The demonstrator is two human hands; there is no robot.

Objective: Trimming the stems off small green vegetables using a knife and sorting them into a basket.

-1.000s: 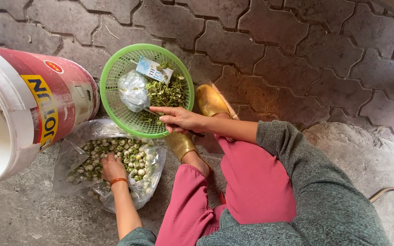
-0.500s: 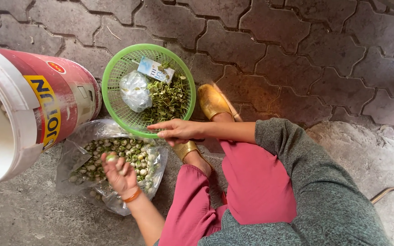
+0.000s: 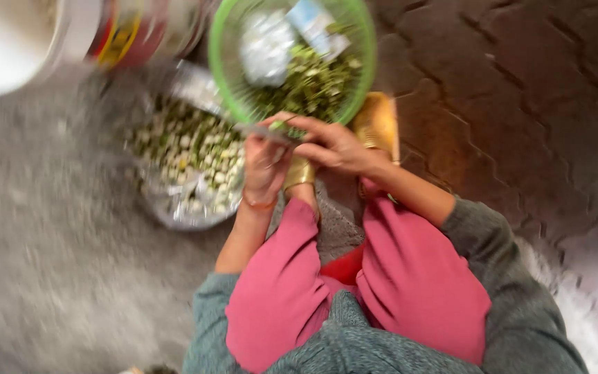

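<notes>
The picture is blurred by motion. My two hands meet just in front of my knees. My right hand [image 3: 335, 147] grips a thin grey blade, a small knife [image 3: 263, 132], which points left. My left hand [image 3: 264, 166] is raised with its fingers closed on a small green pod [image 3: 278, 125] at the blade. Right behind the hands stands a green plastic basket [image 3: 365, 52] with cut green pieces and two small packets in it. A clear plastic bag [image 3: 174, 211] of green and white pods lies open to the left of my left hand.
A large white and red bucket [image 3: 15, 41] lies on its side at the top left. Golden sandals [image 3: 378, 125] show under my hands. Dark paving blocks lie to the right, grey concrete to the left. Pink trousers and grey sleeves fill the foreground.
My left hand has left the bag and come up to the right hand with a pod. The right hand drew back from the basket. The camera has swung in closer, blurring the view.
</notes>
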